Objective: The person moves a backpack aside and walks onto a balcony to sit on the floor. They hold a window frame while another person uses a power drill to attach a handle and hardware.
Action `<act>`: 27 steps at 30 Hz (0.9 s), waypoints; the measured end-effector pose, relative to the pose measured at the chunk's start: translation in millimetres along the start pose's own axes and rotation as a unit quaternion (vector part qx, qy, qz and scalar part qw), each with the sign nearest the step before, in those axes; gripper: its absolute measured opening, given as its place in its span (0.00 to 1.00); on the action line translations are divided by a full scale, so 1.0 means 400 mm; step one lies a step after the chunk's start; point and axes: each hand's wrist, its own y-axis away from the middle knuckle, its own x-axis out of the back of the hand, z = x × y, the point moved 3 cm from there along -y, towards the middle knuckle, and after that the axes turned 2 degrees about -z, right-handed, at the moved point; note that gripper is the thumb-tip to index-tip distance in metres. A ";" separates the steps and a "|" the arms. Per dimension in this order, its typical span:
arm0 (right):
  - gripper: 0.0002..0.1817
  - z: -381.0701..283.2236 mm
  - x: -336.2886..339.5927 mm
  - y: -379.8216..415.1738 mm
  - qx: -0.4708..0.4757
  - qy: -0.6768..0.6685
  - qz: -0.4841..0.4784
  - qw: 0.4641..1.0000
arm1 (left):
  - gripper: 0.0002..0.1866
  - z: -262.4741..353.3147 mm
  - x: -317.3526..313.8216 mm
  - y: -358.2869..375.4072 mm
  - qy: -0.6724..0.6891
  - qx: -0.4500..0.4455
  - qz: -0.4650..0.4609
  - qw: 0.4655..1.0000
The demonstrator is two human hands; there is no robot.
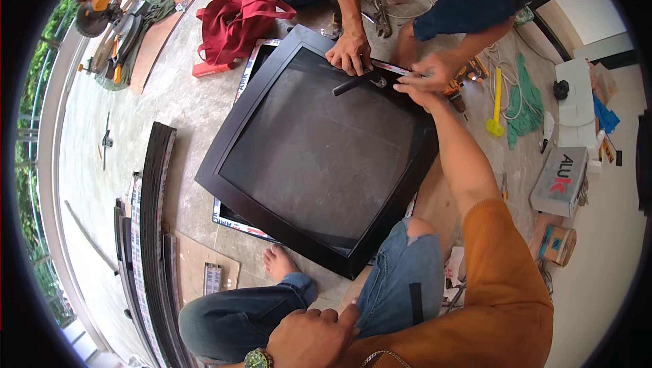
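Observation:
A dark window sash [272,229] with a dark panel lies tilted across a second, tape-wrapped frame [227,215]. My right hand [420,94] reaches to the sash's upper right corner, fingers stretched out along its edge. Beside it is a black window handle [348,85] with a small silver fitting [379,82] at its end. A co-worker's hand [350,52] presses on the sash edge near the handle; that person's other hand [438,69] is just behind my fingers, slightly blurred. My left hand [312,336] rests over my lap, fingers mostly curled, nothing visible in it.
Long dark profiles [155,212] lie on the left. A red bag [238,25] and a circular saw [100,5] sit at the back. To the right are a yellow hammer [497,106], an orange drill [468,79], green cloth [526,100] and a grey box [560,181].

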 end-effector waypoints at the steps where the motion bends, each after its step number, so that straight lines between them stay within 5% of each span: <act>1: 0.28 0.011 -0.008 -0.039 -0.003 0.021 -0.010 1.000 | 0.12 -0.004 -0.009 0.000 -0.007 -0.002 0.001 1.000; 4: 0.23 -0.011 -0.029 -0.090 0.037 -0.011 -0.074 0.996 | 0.12 -0.005 -0.007 0.000 -0.008 -0.004 -0.003 1.000; 11: 0.19 -0.043 -0.057 -0.112 0.045 -0.016 -0.014 0.999 | 0.12 -0.006 0.001 -0.002 -0.001 0.010 -0.020 1.000; 19: 0.19 -0.078 -0.058 -0.119 -0.059 -0.184 -0.103 0.976 | 0.12 0.008 0.008 -0.011 0.002 0.004 -0.025 1.000; 27: 0.21 -0.067 -0.061 -0.108 0.046 -0.053 0.000 0.998 | 0.13 -0.004 0.011 -0.011 0.007 0.018 -0.042 0.999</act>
